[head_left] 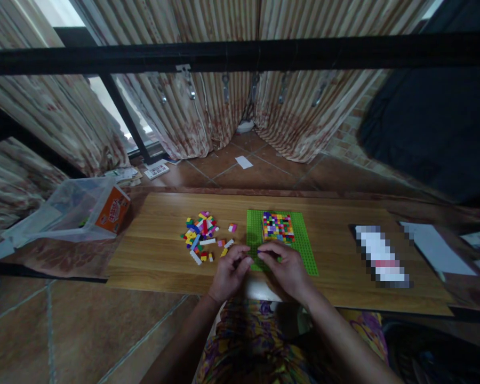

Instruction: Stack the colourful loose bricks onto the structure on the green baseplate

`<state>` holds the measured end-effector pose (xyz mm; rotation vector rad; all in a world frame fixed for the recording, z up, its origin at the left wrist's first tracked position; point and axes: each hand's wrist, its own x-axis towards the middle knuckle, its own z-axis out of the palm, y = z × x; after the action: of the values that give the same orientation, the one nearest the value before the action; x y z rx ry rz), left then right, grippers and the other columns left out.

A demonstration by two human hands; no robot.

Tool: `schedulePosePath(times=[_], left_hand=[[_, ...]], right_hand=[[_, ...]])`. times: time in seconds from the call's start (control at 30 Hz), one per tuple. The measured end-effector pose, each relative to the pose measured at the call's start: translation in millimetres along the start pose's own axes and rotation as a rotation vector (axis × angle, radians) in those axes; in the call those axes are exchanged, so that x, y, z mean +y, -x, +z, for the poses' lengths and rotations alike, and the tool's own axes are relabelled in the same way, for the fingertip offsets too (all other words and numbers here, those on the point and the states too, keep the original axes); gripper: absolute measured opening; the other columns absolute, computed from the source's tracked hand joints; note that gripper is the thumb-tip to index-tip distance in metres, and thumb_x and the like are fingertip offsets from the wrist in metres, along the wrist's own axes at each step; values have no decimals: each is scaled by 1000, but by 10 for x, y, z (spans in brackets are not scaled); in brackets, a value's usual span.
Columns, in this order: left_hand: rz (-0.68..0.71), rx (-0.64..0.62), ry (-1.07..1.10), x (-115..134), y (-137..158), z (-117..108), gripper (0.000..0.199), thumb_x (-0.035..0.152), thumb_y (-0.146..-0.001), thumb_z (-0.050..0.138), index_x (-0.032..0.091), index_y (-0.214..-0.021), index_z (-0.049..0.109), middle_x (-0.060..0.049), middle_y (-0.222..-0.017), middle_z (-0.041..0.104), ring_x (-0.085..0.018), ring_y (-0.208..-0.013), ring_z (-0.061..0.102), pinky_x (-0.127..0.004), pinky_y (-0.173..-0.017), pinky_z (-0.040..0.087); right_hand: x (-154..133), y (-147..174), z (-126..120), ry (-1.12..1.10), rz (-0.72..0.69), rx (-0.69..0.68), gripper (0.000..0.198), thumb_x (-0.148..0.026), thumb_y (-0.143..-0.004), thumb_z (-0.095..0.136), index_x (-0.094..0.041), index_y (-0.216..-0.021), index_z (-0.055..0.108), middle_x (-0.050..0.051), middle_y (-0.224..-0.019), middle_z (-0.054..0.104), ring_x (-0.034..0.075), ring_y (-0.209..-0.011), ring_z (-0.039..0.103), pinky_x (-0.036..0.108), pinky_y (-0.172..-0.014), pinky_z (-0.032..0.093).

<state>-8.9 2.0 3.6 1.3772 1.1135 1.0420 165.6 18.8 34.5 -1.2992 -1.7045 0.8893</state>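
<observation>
- Clock directions are read from the middle of the green baseplate (306, 250), which lies on the wooden counter (148, 245).
- The multicoloured brick block (278, 228) sits on the baseplate towards 12 o'clock.
- The left hand (229, 273) is at 8 o'clock, fingers curled and fingertips close together near the baseplate's edge; whether it grips a piece I cannot tell.
- The right hand (288, 266) is at 6 o'clock, over the baseplate, thumb and forefinger nearly meeting just beside the left fingertips; I cannot tell what, if anything, is between them.
- The loose bricks (200, 237) spread at 9 o'clock, with a pink-and-white piece (232, 228) nearer the baseplate and yellow bricks (224, 252) just beside the left hand.
- A pixelated object (382, 256) lies at 3 o'clock.
- A clear plastic box (74, 232) with an orange label (112, 212) stands beyond the bricks, between 9 and 10 o'clock.
</observation>
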Motion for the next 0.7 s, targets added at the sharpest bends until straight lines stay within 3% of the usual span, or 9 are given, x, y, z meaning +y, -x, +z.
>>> schedulePosePath(times=[0.17,0.37,0.53,0.7], left_hand=[[-2,4,-20,-19,-1,0,30,41,-89,54,18,-108,56,-2,-77,63,-14,-67,58,-26,-64,47],[36,23,-53,-52,8,-1,27,37,-89,55,17,-107,58,0,-73,59,-13,-67,55,-25,-65,46],[85,155,-93,33,-139,84,27,27,-88,53,18,-113,57,-7,-98,64,-16,-80,60,-29,-73,50],[105,151,-203,151,-517,233,42,29,-89,51,18,-130,50,-13,-124,59,-20,-92,62,-37,-83,53]], right_hand=[[90,-395,-263,109,-57,216,18,-37,-84,60,-25,-87,73,5,-92,69,21,-89,62,35,-81,48],[187,-737,-277,321,-117,223,21,-36,-85,58,-25,-86,76,7,-92,67,23,-94,60,39,-89,45],[243,-811,-226,350,-122,221,19,-36,-82,61,-26,-83,76,7,-96,66,24,-96,59,40,-91,44],[327,-856,-245,340,-109,224,15,-36,-79,64,-27,-81,76,6,-97,66,24,-97,60,41,-93,43]])
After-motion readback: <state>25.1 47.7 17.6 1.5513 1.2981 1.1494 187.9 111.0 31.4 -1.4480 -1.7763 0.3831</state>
